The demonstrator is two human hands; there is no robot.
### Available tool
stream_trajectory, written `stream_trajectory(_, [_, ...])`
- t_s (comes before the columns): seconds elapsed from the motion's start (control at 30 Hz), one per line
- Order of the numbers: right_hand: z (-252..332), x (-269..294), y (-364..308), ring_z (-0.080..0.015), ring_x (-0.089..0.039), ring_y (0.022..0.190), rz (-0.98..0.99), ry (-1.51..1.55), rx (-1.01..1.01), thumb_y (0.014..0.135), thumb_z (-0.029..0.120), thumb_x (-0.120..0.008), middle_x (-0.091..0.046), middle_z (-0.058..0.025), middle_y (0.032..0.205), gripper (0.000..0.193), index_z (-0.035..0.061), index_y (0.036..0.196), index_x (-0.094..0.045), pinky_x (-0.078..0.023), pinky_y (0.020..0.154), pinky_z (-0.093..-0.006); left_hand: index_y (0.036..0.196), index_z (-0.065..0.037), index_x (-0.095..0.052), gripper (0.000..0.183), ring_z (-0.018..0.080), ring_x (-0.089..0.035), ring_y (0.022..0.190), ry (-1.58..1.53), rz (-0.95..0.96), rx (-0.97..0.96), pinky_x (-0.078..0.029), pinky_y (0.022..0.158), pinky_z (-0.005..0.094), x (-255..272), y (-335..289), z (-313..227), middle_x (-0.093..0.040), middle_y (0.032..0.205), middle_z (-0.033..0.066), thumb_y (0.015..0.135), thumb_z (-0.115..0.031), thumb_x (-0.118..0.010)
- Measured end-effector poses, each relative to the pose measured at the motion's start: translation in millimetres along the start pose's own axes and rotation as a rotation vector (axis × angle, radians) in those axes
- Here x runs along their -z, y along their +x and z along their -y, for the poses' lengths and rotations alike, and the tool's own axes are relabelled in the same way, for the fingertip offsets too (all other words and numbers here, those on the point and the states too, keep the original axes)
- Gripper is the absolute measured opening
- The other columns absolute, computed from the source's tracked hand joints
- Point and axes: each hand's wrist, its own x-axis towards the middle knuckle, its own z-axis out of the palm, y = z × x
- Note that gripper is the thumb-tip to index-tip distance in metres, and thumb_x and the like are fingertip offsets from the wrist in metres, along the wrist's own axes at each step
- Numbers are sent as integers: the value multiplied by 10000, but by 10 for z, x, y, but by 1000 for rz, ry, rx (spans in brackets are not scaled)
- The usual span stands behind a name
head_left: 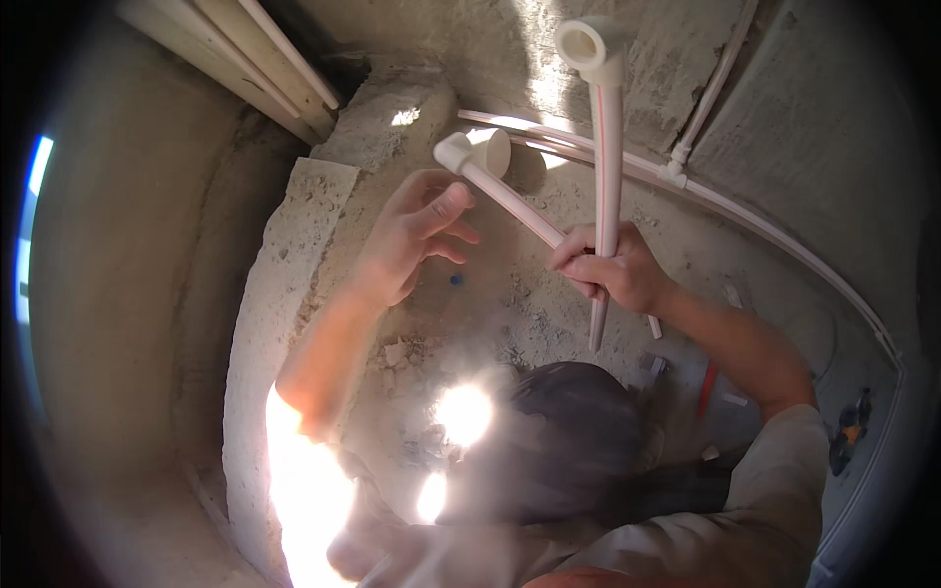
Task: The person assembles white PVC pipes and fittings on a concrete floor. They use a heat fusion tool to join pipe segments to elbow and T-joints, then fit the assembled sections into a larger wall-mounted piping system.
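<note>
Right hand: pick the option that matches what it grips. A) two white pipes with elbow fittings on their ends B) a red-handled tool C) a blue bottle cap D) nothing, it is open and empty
A. The right hand is closed around two white pipes, one pointing up and one slanting toward the open left hand, each ending in a white elbow fitting.

Left hand (412, 240): raised, open, fingers loosely curled, thumb extended, gripping nothing. Right hand (613, 269): closed in a fist-like grip, knuckles up. Both forearms bare, entering from below; right upper arm sleeved.
</note>
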Motion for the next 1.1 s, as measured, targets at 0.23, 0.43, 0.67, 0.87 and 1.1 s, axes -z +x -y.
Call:
stream_trajectory(0.23, [-201,-572,419,-87,-558,546,-43,32,131,911,40,-646,-637,-23,667,119,45,898,-764,-450,491,-276,1356,1,-550,423,199,-739,734,-222,60,22,-602,634,296,567,349,-57,-748,1038,149,972,-62,-715])
stream_trajectory(0.43, [-823,-1432,487,-143,-670,705,-190,208,237,916,-20,-627,-699,-55,891,161,69,974,-747,-525,617,-292,1426,29,-530,497,171,-695,769,-133,110,2,-553,608,269,997,256,-29,-726,1094,166,974,-115,-675])
stream_trajectory(0.67, [-1187,-1315,303,-214,-727,801,-488,317,129,989,113,-678,-690,-140,1209,201,45,1178,-696,-629,663,-285,1323,38,-553,424,203,-653,811,52,143,185,-524,718,330,753,542,127,-693,1063,159,927,-78,-655])
stream_trajectory(0.87, [-551,-308,-152,-62,-580,572,-1015,65,102,1036,242,-686,-635,-13,786,343,18,1289,-627,-487,459,-210,1326,114,-516,358,350,-720,1006,66,233,370,-617,942,424,-149,1272,906,-632,1155,249,976,44,-543])
stream_trajectory(1.1, [-47,-116,-799,-58,-419,525,-1224,45,368,1061,195,-618,-552,-15,817,421,-7,1410,-498,-351,473,-245,1452,84,-496,502,370,-706,1100,231,582,527,-618,958,417,-1344,1838,2130,-658,1207,268,963,43,-600])
